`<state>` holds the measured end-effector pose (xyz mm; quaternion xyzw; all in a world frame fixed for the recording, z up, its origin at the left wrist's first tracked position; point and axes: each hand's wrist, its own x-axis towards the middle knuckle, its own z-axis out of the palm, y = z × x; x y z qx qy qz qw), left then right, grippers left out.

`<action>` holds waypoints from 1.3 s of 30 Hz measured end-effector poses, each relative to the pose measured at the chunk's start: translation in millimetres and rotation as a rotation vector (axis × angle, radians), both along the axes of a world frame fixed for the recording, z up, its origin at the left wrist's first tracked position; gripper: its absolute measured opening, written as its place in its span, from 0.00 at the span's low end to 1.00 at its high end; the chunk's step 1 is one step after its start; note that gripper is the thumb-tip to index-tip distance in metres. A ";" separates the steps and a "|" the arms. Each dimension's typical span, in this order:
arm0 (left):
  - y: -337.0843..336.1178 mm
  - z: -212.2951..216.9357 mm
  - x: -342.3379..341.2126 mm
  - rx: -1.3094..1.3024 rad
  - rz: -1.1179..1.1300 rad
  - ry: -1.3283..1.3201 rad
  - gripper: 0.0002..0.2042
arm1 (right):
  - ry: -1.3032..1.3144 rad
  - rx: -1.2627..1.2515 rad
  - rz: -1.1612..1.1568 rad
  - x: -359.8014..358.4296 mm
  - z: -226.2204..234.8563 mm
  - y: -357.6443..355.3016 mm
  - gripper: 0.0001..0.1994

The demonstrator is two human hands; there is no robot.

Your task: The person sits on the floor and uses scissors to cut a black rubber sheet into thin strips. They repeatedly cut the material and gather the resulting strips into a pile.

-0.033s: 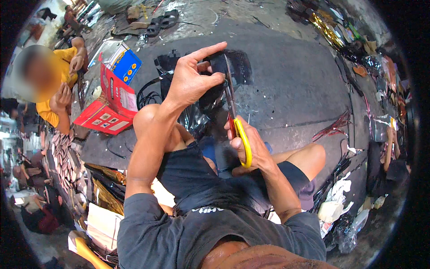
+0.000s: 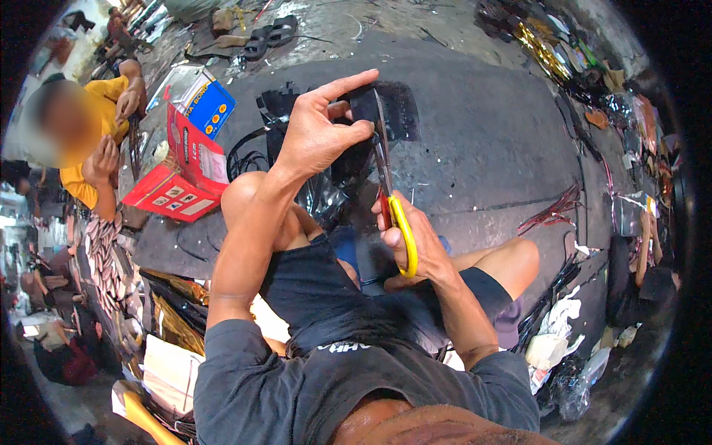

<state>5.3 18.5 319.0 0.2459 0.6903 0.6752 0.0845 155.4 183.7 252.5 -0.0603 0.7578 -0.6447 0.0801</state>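
My left hand [image 2: 313, 141] is raised ahead of my knee, its thumb and bent fingers closed on a thin black piece of material [image 2: 362, 102]. Its index finger stretches out along the top of that piece. In my right hand [image 2: 424, 241] is a pair of scissors [image 2: 407, 248] with yellow-rimmed, partly red handles. Their long blades point away from me and lie along the right edge of the black piece. I cannot make out whether the blades are parted. Shiny black sheets and strips [image 2: 326, 194] lie below my left hand.
Left of my knee stand an opened red box [image 2: 178, 196] and a blue-and-white can [image 2: 210, 107]. A person in yellow [image 2: 111, 93] sits beyond them. Dark matting [image 2: 489, 141] covers the floor ahead. Reddish strips [image 2: 552, 209] and heaped scraps [image 2: 556, 330] lie to the right; sandals [image 2: 271, 37] lie far off.
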 end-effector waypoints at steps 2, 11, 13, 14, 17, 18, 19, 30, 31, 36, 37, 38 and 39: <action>-3.2 -2.7 -7.6 0.001 0.000 0.030 0.31 | 0.006 -0.033 -0.003 -4.5 -0.3 -1.7 0.40; -1.5 -2.1 -11.5 0.085 -0.056 -0.006 0.33 | 0.042 -0.126 0.001 -8.3 -1.7 -6.0 0.48; 0.1 -4.9 -13.4 0.088 -0.068 0.001 0.33 | 0.039 -0.088 0.003 -8.5 1.2 -5.7 0.49; 2.9 -5.2 -13.9 0.094 -0.069 -0.011 0.33 | 0.031 -0.087 -0.009 -7.9 1.0 -4.2 0.49; 11.8 -6.8 -14.4 0.123 -0.080 -0.039 0.33 | 0.010 -0.078 -0.054 -4.3 -2.2 -0.7 0.49; 15.3 -7.9 -14.9 0.140 -0.088 -0.042 0.33 | 0.006 -0.071 -0.073 -2.6 -3.4 0.6 0.48; 18.8 -9.0 -15.5 0.157 -0.096 -0.045 0.33 | 0.002 -0.063 -0.092 -1.1 -3.9 2.1 0.48; 39.0 -19.2 -21.2 0.147 -0.160 -0.240 0.35 | -0.086 -0.069 -0.230 19.1 3.1 15.6 0.35; 38.3 -19.2 -21.2 0.115 -0.166 -0.408 0.35 | -0.095 -0.081 -0.226 21.8 2.6 17.3 0.34; 44.8 -18.9 -27.3 0.223 -0.109 -0.389 0.33 | -0.150 -0.061 -0.215 36.7 -3.6 22.7 0.32; 45.7 -23.0 -28.4 0.169 -0.079 -0.233 0.34 | -0.166 -0.078 -0.214 39.9 -5.9 23.7 0.31; 46.9 -24.4 -29.2 0.116 -0.048 -0.073 0.35 | -0.177 -0.095 -0.211 43.0 -8.5 24.7 0.29; 48.0 -24.7 -27.6 0.130 -0.061 -0.053 0.35 | -0.188 -0.111 -0.208 45.9 -9.8 25.1 0.28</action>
